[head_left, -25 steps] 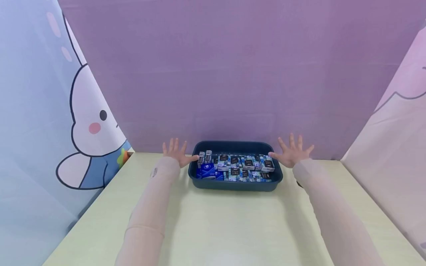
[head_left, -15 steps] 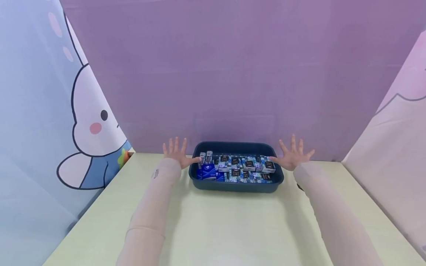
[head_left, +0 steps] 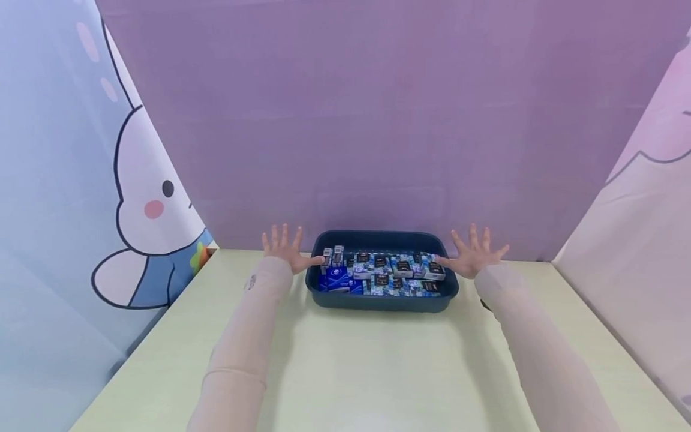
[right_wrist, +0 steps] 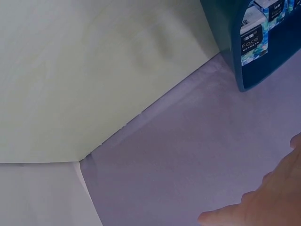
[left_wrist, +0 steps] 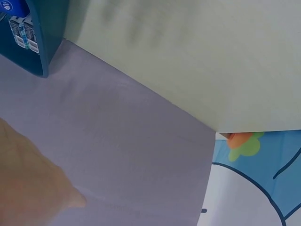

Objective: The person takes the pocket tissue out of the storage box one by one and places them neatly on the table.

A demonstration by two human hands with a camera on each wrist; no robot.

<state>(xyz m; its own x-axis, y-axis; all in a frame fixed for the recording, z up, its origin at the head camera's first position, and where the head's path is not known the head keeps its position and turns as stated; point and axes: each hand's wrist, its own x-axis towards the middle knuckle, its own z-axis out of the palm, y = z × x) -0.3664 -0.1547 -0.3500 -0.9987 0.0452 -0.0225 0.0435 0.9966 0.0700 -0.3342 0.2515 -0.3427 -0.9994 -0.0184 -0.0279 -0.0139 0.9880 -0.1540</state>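
Observation:
A dark teal plastic tub [head_left: 380, 304] stands on the table against the back partition. Inside lie several floral-printed packs with black labels [head_left: 402, 267], plain blue packs [head_left: 338, 278] at the left and a few narrow packs [head_left: 327, 257] behind them. My left hand [head_left: 286, 251] is spread beside the tub's left end, its thumb pointing over the rim. On the other side, my right hand [head_left: 474, 258] is spread too, thumb towards the floral packs. Neither holds anything; whether the thumbs touch the tub cannot be told. Both wrist views show only part of each hand.
The pale table [head_left: 372, 366] extends in front of the tub. A purple cloth partition [head_left: 378, 138] rises right behind it. Printed cloth walls flank the table, with a cartoon figure [head_left: 153, 186] on the left one.
Both hands stay spread at the tub's ends. The right hand's fingertips sit slightly lower than before; the tub and its packs look unchanged.

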